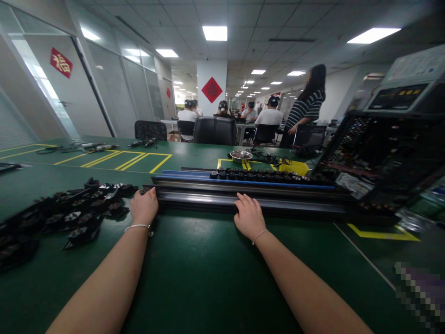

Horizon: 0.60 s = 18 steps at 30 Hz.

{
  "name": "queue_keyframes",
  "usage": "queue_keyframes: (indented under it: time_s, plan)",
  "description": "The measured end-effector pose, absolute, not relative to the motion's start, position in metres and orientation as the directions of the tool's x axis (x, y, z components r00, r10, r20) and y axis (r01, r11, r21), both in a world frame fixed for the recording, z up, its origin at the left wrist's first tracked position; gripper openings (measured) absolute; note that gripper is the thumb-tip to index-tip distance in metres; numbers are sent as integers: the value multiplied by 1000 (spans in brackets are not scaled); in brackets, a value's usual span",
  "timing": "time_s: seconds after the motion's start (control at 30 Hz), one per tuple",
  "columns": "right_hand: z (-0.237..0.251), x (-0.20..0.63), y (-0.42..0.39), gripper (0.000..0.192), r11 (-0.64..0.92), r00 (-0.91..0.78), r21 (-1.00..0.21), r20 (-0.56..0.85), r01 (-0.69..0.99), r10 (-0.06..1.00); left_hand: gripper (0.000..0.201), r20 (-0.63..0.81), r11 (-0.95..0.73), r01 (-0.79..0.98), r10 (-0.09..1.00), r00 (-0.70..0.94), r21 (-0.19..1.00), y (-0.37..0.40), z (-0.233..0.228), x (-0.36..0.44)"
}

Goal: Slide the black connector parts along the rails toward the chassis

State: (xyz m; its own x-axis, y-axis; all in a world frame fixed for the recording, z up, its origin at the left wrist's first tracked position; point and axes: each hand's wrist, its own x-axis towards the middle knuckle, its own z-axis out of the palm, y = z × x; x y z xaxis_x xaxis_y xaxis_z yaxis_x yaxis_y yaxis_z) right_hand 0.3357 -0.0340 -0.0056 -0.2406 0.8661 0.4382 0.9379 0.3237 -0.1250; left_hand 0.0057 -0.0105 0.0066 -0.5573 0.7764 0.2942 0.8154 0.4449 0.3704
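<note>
The left hand (143, 207) is curled at the left end of the long metal rail (250, 195), fingers closed on something small and dark; what exactly cannot be told. The right hand (249, 216) lies open, fingers flat on the rail's near edge, likely steadying it. The rail lies across the green tabletop (194, 273); black parts (74, 211) are scattered left, within reach.

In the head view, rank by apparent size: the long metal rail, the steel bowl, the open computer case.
1. Metal rail, longest by far.
2. Computer case, cut off by the frame edge.
3. Steel bowl, smallest, though it sits farther away.
Both hands, left and right, rest at the rail.
</note>
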Motion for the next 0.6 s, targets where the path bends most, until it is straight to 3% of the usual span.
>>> queue_keyframes:
  time_s: [0.2, 0.6]
  plan:
    - [-6, 336, -34, 37, 322, -242, -112, 445, 940, 862, 59, 136, 573, 628, 673, -727, 527, -10, 3, -16]
    - [-5, 337, -34, 37, 324, -241, -130, 429, 937, 871, 43, 166, 625, 522, 537, -827, 580, -11, -9, -34]
